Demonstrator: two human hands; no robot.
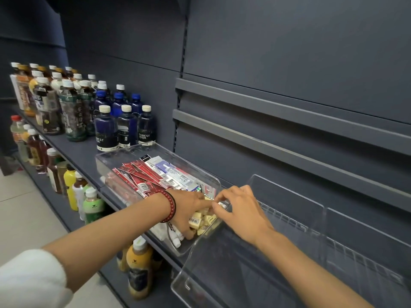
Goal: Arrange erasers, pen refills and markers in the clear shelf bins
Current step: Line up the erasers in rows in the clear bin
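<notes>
Left hand [189,211] grips erasers [200,221] in the clear bin [104,162] (right hand [241,211], just beside, pinches an eraser [221,204]).

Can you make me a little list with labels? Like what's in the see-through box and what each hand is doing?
place: dark shelf
bin: clear, holds refills, erasers and markers
refills: red packets at the back
erasers: yellowish, piled at the front
markers: white, at the front edge
left hand: in the bin, cupped round erasers
bracelet: red beads on the left wrist
right hand: fingertips over the erasers; cannot tell if it holds one
second bin: clear, to the right
bottles: drinks in rows on the left
</notes>
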